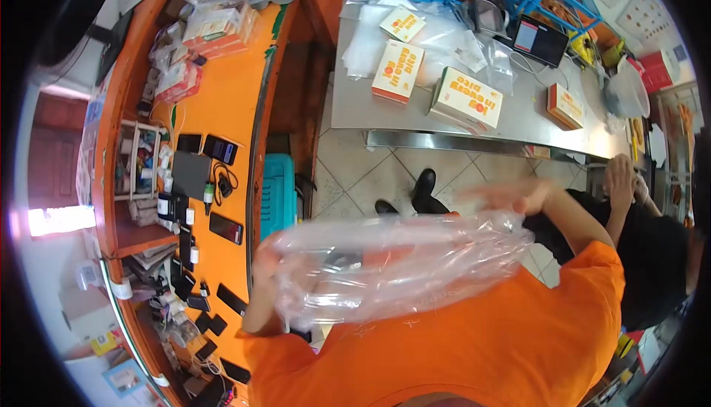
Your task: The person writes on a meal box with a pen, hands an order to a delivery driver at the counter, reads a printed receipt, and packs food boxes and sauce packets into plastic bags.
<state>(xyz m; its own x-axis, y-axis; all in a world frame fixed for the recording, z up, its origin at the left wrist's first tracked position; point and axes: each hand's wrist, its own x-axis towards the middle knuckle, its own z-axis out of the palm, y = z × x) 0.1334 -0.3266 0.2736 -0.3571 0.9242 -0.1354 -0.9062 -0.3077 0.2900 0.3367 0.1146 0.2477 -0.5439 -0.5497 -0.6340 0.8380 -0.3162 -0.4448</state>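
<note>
A large clear plastic bag (400,266) stretches across in front of my orange shirt, held up between both hands. At its left end, my left hand (268,255) is closed on the plastic; its fingers are blurred and partly covered by the film. The bag's upper right corner meets my right hand (511,196), which grips it near the thumb while the other fingers reach left, smeared by motion. The bag looks crumpled, with nothing visible inside it.
A steel table (352,111) ahead bears printed cardboard boxes (466,99), plastic bags (366,40) and a tablet (539,40). Phones (226,228) lie on the orange counter (255,74) at left. A turquoise bin (278,192) stands below. Close on the right is a person in black (652,266).
</note>
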